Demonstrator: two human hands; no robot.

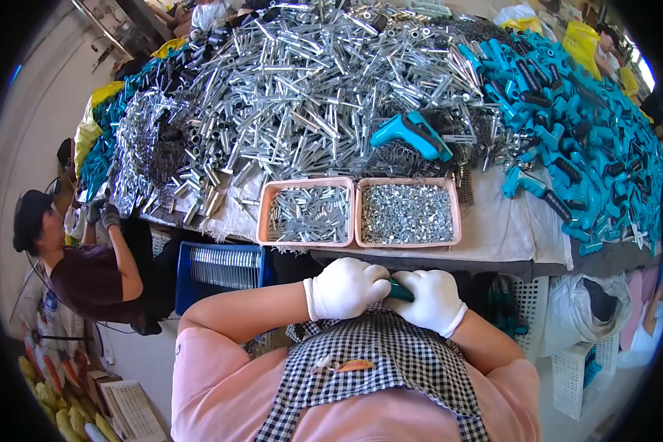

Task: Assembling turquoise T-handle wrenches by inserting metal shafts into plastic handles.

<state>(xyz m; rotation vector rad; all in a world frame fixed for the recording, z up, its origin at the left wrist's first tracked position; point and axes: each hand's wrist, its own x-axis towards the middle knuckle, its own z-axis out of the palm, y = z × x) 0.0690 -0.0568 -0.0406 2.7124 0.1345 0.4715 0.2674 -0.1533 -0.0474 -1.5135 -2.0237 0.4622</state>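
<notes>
table: two pink trays, metal parts; gloved hands clasp teal piece.

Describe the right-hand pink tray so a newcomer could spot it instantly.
Start at the long table heaped with silver metal tubes and teal handles. At its near edge, just beyond the person's gloved hands, two shallow pink trays sit side by side. The right-hand tray holds small, glittering silver bits packed grain-like, whereas the left tray holds longer thin metal pins.
</notes>
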